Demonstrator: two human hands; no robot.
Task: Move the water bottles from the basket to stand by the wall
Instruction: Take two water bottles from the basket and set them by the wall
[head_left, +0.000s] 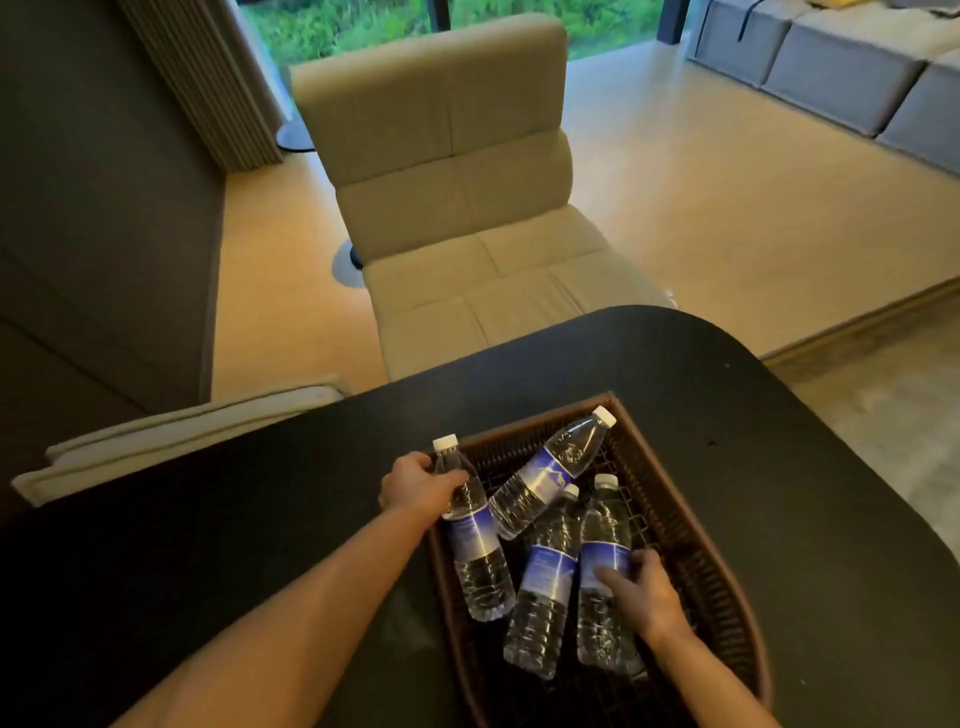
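Black tabletop (779, 493) was seen curving off at 2 o'clock, with bare surface left open toward 9 o'clock and a beige chair (467, 208) beyond the far edge at 12. A brown woven basket (691, 535) was set on it. The left hand (415, 486) was stretched forward from 7 o'clock and closed round the neck of the leftmost bottle (475, 540) (raised at the cap end). The right hand (641, 592) was wrapped over the rightmost bottle (602, 551). Two more bottles (545, 483) were lying between them inside the basket.
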